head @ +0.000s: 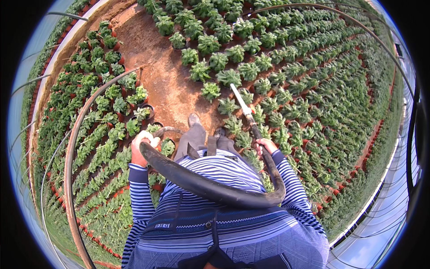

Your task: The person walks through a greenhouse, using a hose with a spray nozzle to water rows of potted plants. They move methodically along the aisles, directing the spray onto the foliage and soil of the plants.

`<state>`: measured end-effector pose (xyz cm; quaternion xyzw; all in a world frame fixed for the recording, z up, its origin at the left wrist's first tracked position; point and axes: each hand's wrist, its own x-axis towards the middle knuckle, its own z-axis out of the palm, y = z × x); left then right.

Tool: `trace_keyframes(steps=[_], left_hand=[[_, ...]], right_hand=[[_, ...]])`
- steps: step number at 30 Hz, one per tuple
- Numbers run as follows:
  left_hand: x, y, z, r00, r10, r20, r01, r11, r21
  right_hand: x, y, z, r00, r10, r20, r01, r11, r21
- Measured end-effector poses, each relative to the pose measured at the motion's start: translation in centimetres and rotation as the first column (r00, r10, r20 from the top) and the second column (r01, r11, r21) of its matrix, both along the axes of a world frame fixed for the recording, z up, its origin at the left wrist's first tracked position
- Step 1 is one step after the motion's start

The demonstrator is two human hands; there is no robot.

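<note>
A thick black hose [208, 186] loops across the front of my body, between my two hands. My left hand [143, 146] grips it on the left, where a further length of hose [169, 129] curves down beside my leg. My right hand [267, 147] is closed around the hose's other end section. From there a white pipe nozzle [239, 97] points forward over potted leafy plants [229, 77]. A red and white fitting [249, 110] joins the nozzle to the hose. I cannot tell whether water is coming out.
Wet-looking brown soil [171, 80] forms a path ahead of my boots [194, 120]. Dense rows of plants in reddish pots [97, 134] stand left of it, and more rows [319, 101] spread right. Curved hoop poles [71, 144] arch at both sides.
</note>
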<state>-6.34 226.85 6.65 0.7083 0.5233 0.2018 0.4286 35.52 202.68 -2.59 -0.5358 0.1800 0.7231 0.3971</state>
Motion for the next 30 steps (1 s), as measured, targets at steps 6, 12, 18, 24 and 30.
trace_keyframes(steps=[6,12,18,24,30], left_hand=[[2.0,-1.9,-0.2,0.999,-0.018,0.033,0.017,0.999,0.030],[3.6,-3.4,0.3,0.998,-0.014,0.056,0.015,1.000,-0.020],[4.4,-4.8,0.6,0.992,0.020,0.127,-0.010,0.997,-0.077],[5.0,-5.3,0.5,0.981,0.037,0.189,-0.017,0.994,-0.111],[4.4,-5.8,-1.1,0.974,0.062,0.218,-0.038,0.993,-0.114]], right_hand=[[2.1,-1.6,0.9,0.988,-0.021,0.154,0.016,0.999,0.033],[4.5,-2.8,1.4,0.961,-0.131,0.244,0.126,0.991,0.035],[6.4,-3.6,1.8,0.930,-0.223,0.292,0.201,0.974,0.102],[9.2,-4.3,0.9,0.904,-0.199,0.379,0.152,0.977,0.149],[11.4,-3.9,1.5,0.841,-0.265,0.473,0.200,0.963,0.183]])
